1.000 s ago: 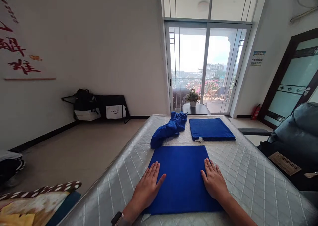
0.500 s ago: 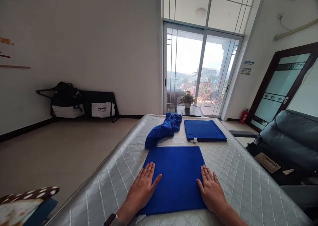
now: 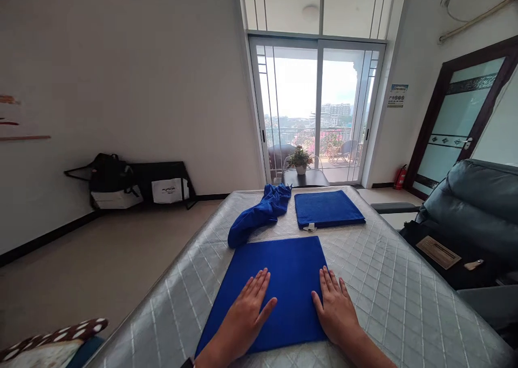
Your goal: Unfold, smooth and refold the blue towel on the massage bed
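Observation:
A folded blue cloth (image 3: 289,281) lies flat in front of me on the quilted silver mattress (image 3: 388,281). My left hand (image 3: 245,311) rests on the left half of this cloth, fingers stretched out and thumb apart. At its right edge lies my right hand (image 3: 335,306), also flat with the thumb spread. Neither hand grips anything. Beyond the cloth, to the left, is a crumpled blue cloth (image 3: 259,214). A neat folded blue stack (image 3: 328,209) with a white tag sits at the far right.
A potted plant (image 3: 300,160) stands on a small dark table (image 3: 305,179) past the mattress. To the right is a dark leather sofa (image 3: 479,211). A polka-dot fabric item (image 3: 76,333) shows at the lower left. Bags (image 3: 111,179) lean by the left wall.
My left hand has slid inward from the cloth's left edge toward its middle. My right hand stays at the right edge. The whole view has turned slightly.

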The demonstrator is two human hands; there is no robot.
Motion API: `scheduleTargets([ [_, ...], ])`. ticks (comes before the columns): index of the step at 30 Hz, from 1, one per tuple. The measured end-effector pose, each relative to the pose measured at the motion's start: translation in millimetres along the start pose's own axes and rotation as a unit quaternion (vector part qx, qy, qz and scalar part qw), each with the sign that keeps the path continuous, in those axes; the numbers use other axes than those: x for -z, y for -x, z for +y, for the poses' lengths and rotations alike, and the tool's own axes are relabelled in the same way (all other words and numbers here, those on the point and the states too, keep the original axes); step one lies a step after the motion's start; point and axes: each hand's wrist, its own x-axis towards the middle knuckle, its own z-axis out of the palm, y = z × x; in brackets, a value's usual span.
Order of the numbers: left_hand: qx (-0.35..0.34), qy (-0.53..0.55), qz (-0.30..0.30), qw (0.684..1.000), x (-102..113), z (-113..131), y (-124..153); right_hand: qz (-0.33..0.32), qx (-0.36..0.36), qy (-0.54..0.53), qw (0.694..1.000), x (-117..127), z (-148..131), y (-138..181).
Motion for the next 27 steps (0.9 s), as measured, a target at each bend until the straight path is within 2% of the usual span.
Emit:
scheduleTargets([
  [3, -0.103, 0.022, -0.022, 0.994, 2, 54, -22, 0.0, 0.004, -0.001, 1.0, 0, 2, 0],
  [5, -0.132, 0.034, -0.035, 0.99, -1, 83, -37, -0.004, 0.01, 0.011, 1.0, 0, 3, -1],
  [7, -0.131, 0.038, -0.043, 0.99, -7, 99, -46, -0.01, 0.017, 0.025, 1.0, 1, 4, -1],
  [9, -0.121, 0.034, -0.045, 0.991, -14, 101, -46, -0.015, 0.018, 0.03, 0.999, 1, 4, -1],
  [11, -0.114, 0.026, -0.042, 0.992, -20, 90, -39, -0.016, 0.012, 0.025, 0.999, 1, 3, -1],
  [14, -0.087, 0.005, -0.04, 0.995, -18, 57, -14, -0.009, 0.007, 0.014, 1.0, 1, 3, -1],
  [18, 0.002, -0.03, -0.074, 0.997, -1, 4, 36, 0.005, 0.009, 0.005, 1.0, -2, 3, -2],
  [21, 0.079, -0.046, -0.084, 0.992, 8, -27, 76, 0.013, 0.014, 0.006, 1.0, -6, 4, -3],
  [24, 0.126, -0.053, -0.075, 0.988, 9, -39, 104, 0.019, 0.019, 0.016, 1.0, -10, 6, -4],
  [27, 0.144, -0.046, -0.057, 0.987, 8, -35, 114, 0.025, 0.022, 0.029, 0.999, -13, 7, -5],
])
